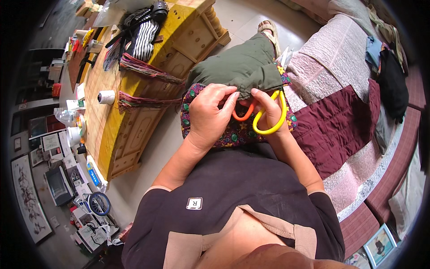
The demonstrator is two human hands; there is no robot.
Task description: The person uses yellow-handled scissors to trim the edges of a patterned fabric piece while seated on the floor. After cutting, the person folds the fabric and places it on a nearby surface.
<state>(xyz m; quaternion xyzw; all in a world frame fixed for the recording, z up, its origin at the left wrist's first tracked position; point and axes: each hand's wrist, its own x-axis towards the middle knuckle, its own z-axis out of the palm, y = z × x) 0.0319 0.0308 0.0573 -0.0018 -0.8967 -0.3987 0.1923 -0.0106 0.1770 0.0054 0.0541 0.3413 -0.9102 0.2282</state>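
Observation:
Across my lap lies a dark green cloth garment (231,64), its near edge gathered between my hands. My left hand (213,109) pinches that edge, or something small at it, between thumb and forefinger. Hanging on my right hand (273,112) is a pair of scissors, with one yellow handle loop (284,111) and one orange handle loop (244,118). The thumb of this hand also presses on the green edge. Most of the blades is hidden; a pale pointed piece (285,57) beyond the cloth may belong to them. Beneath is a purple flowered cloth (235,134).
To the left stands a yellow wooden table (104,134) with a white thread spool (106,97) and bundles of coloured threads (147,101) hanging over its edge. On the right, a maroon quilted garment (336,127) lies on a pink quilted cover (331,57).

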